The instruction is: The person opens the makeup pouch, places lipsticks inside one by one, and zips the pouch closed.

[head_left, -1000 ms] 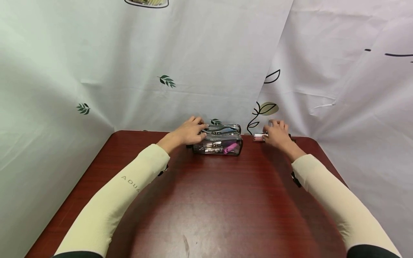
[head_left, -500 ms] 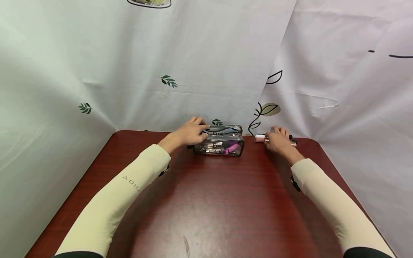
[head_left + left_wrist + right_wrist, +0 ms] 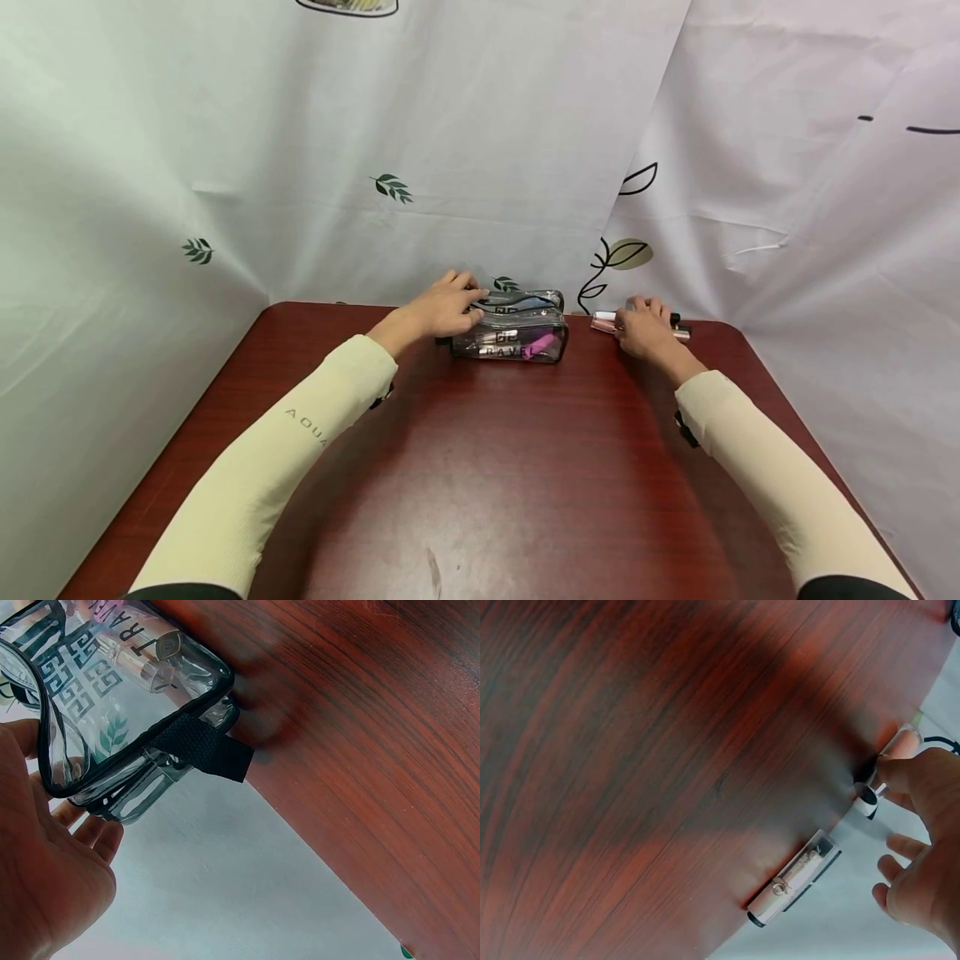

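My left hand (image 3: pixel 444 308) holds the upper left end of a clear zip pouch (image 3: pixel 551 346) with black trim and lettering. In the left wrist view, its thumb and fingers lie on either side of the pouch (image 3: pixel 112 712). Cosmetic tubes and a magenta item (image 3: pixel 538 345) show through the plastic. To the right, my right hand (image 3: pixel 647 329) pinches a pink lip gloss tube (image 3: pixel 603 326) at the table's back edge. The right wrist view shows thumb and forefinger on the tube (image 3: pixel 904 744), its far part partly hidden. Near the other fingers lies a second, clear-cased cosmetic tube (image 3: pixel 791 883).
A white-ended slim tube (image 3: pixel 602 316) lies behind the pink one, and a black end (image 3: pixel 675 318) shows past the right hand. The reddish-brown table (image 3: pixel 480 467) meets a patterned white curtain (image 3: pixel 480 150) at the back.
My right hand has lowered slightly, uncovering tube ends on its right. The pink tube has tilted and come apart from the white-ended one. My left hand stays on the pouch.
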The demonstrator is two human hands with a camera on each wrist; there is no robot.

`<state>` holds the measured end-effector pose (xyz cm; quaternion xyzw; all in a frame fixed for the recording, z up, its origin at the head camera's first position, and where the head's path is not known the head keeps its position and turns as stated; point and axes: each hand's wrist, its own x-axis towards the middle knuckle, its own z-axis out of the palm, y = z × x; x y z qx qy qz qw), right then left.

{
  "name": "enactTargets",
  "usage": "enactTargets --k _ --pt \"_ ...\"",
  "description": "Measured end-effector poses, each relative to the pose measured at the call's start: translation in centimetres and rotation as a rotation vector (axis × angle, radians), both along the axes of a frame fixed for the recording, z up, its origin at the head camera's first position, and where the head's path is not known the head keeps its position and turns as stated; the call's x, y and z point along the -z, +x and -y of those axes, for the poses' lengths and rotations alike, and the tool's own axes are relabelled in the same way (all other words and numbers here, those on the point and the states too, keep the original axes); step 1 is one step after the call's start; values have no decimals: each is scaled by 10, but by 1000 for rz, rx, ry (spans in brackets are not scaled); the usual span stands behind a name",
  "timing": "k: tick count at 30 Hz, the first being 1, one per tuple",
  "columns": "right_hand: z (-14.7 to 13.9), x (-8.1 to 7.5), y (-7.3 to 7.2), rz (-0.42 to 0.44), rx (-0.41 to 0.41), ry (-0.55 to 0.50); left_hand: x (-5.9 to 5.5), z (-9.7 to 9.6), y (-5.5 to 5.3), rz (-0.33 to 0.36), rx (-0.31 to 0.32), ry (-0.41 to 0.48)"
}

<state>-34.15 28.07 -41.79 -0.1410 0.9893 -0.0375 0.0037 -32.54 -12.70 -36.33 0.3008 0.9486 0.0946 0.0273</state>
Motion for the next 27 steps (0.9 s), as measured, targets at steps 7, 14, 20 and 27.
enactTargets --k 7,14,20,27 --pt "1 -4 1 30 17 -8 -4 -1 5 -10 -10 -26" --pt "0 -10 1 44 22 -51 -4 0 6 -1 -8 -24" --pt "1 -19 2 30 23 -76 11 5 -13 4 14 -6" --pt "10 -40 5 11 32 -73 20 5 -21 -42 16 -32"
